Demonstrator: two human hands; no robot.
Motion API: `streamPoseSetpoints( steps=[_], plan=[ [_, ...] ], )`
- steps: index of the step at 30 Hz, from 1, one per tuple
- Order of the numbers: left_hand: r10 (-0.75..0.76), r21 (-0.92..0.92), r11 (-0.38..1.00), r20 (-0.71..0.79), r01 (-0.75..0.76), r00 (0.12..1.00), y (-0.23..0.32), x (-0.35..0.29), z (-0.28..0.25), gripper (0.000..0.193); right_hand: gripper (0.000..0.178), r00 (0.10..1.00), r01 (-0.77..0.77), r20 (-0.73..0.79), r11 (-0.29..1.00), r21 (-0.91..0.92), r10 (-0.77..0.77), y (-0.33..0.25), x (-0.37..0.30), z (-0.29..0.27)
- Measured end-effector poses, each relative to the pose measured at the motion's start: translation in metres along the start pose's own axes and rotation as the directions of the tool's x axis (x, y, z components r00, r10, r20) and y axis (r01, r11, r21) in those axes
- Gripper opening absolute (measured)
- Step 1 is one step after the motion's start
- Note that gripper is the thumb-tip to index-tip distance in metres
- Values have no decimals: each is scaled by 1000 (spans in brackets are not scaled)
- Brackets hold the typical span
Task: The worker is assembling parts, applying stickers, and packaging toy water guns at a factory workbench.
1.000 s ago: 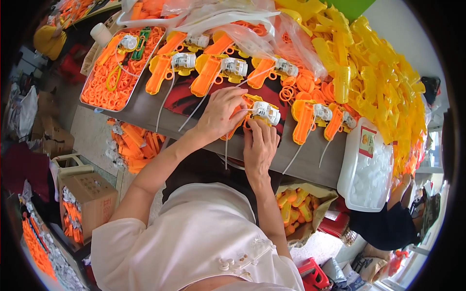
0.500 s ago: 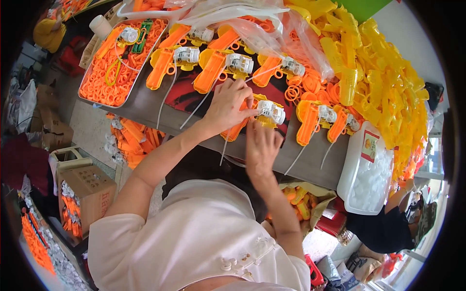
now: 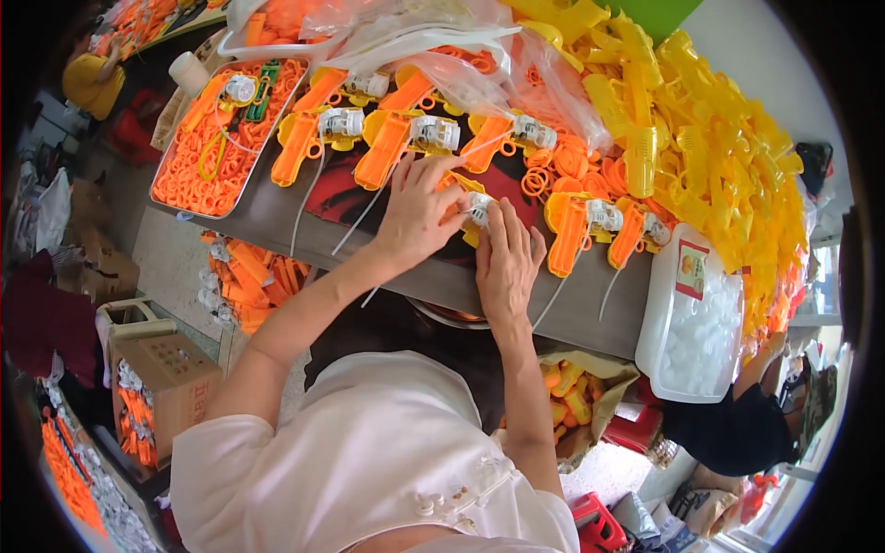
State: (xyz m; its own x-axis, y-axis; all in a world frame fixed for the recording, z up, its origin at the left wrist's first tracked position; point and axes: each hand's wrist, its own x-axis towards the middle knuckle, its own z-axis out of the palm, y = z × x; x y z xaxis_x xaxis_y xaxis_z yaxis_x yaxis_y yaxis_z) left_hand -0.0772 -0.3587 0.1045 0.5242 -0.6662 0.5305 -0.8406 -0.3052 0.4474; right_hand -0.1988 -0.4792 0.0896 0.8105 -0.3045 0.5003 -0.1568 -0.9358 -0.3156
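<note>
Between my hands is a half-built toy gun (image 3: pixel 477 208) with a white mechanism, an orange body and a yellow shell; much of it is hidden. My left hand (image 3: pixel 419 207) grips it from the left, thumb and fingertips pinched at the white mechanism. My right hand (image 3: pixel 507 258) closes on its right end, fingers bent over the white part. A thin pale tube (image 3: pixel 371 297) hangs below my left wrist. Beyond my hands lie similar toy guns, among them one (image 3: pixel 387 147) above my left hand. Another toy gun (image 3: pixel 567 235) is right of my right hand.
A metal tray (image 3: pixel 230 214) of small orange rings stands at the left. Yellow shells (image 3: pixel 701 157) are heaped at the right, behind a white tub (image 3: pixel 659 323) of translucent parts. Plastic bags (image 3: pixel 442 46) lie along the back. A cardboard box (image 3: pixel 180 369) stands at the lower left.
My right hand has moved from below the toy gun up over its right end. The toy gun is more covered by my fingers. The whole view has shifted slightly.
</note>
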Motion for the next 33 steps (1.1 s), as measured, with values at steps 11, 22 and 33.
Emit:
streamPoseSetpoints(
  steps=[11,22,33],
  plan=[
    [157,-2,988,6,-157,988,5,-9,-11,25,42,988,-120,-85,988,93,128,-9,3,18],
    [279,-39,960,38,-277,960,-11,1,3,28,47,988,-130,-63,973,189,144,-8,0,14],
    [-379,-743,643,-99,185,920,-8,-29,-4,30,92,967,29,245,989,142,-64,-14,2,-9]
  ],
)
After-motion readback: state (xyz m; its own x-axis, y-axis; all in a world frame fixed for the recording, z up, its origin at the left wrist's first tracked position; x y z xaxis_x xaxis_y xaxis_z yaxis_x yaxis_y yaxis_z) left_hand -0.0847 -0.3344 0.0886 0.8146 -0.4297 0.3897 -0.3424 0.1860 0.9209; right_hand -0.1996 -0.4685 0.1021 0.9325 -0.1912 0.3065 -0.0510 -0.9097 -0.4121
